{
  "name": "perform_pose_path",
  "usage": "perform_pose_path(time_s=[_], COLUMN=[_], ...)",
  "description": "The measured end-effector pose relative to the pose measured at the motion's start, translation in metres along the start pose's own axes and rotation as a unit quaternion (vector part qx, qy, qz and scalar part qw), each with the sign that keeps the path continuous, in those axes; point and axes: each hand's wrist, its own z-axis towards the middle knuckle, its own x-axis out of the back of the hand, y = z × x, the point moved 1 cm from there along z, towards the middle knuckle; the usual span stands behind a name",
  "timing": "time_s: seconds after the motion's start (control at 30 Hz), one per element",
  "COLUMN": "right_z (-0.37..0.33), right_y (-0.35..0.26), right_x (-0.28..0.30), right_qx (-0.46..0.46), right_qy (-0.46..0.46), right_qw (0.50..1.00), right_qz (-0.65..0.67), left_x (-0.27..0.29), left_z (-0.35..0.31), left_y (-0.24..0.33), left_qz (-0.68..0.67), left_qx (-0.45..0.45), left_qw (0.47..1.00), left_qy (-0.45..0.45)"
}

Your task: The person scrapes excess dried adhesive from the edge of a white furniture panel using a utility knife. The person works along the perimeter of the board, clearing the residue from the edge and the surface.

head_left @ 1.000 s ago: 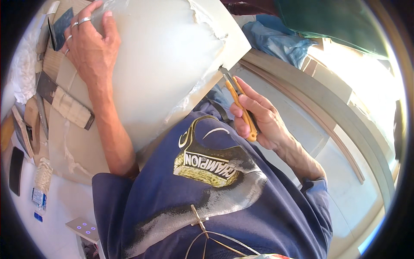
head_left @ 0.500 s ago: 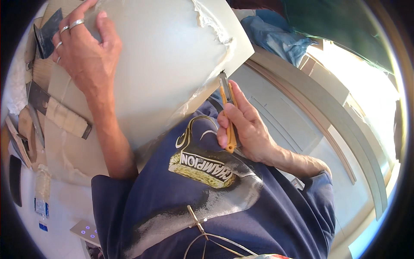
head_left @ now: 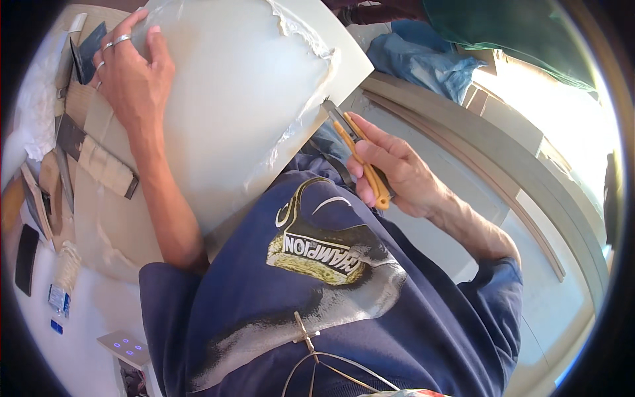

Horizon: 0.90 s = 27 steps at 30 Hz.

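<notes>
A pale grey panel (head_left: 218,99) with a glossy, clear film lies across my lap and the bench, one corner towards the upper right. The film's torn, crumpled white edge (head_left: 311,41) runs along its right side. My left hand (head_left: 135,76), wearing several rings, grips the panel's far left edge, thumb on the top face. In my right hand (head_left: 390,162) is a yellow utility knife (head_left: 370,169), its blade out. The blade's tip meets the panel's near right edge, beside the ragged film. Fingers under the panel are partly hidden.
At left lie a dark-bladed scraper with a taped handle (head_left: 106,169), a black phone (head_left: 26,260), a brush (head_left: 63,284) and wooden-handled tools (head_left: 49,185). Long curved boards (head_left: 476,139) stand on the right. Blue plastic sheeting (head_left: 423,63) lies beyond the panel's corner.
The panel and both hands have shifted slightly left and up in view. The knife is tilted more to the left, its tip still at the panel's edge.
</notes>
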Motion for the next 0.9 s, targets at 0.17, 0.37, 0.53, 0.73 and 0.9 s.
perform_pose_path(time_s=[0.17, 0.37, 0.53, 0.73, 0.9], right_z=[-0.005, -0.032, -0.02, -0.014, -0.01], right_y=[-0.01, -0.011, 0.006, 0.016, 0.018], right_x=[-0.002, -0.01, -0.011, -0.014, -0.018], right_qx=[-0.011, -0.007, 0.009, 0.021, 0.021], right_qy=[0.017, 0.033, 0.048, 0.036, 0.023], right_qw=[0.999, 0.999, 0.998, 0.995, 0.988], right_qz=[-0.04, -0.017, 0.044, 0.095, 0.149], left_x=[-0.003, -0.003, 0.0, 0.004, 0.006], left_z=[0.002, -0.002, -0.001, -0.004, -0.008], left_y=[-0.003, -0.003, -0.001, -0.001, 0.0], left_qz=[-0.001, 0.001, -0.018, -0.013, -0.01], left_qx=[-0.019, -0.016, -0.011, -0.011, -0.004], left_qw=[1.0, 1.0, 1.0, 1.0, 1.0], left_qy=[0.009, 0.005, -0.008, -0.008, -0.002])
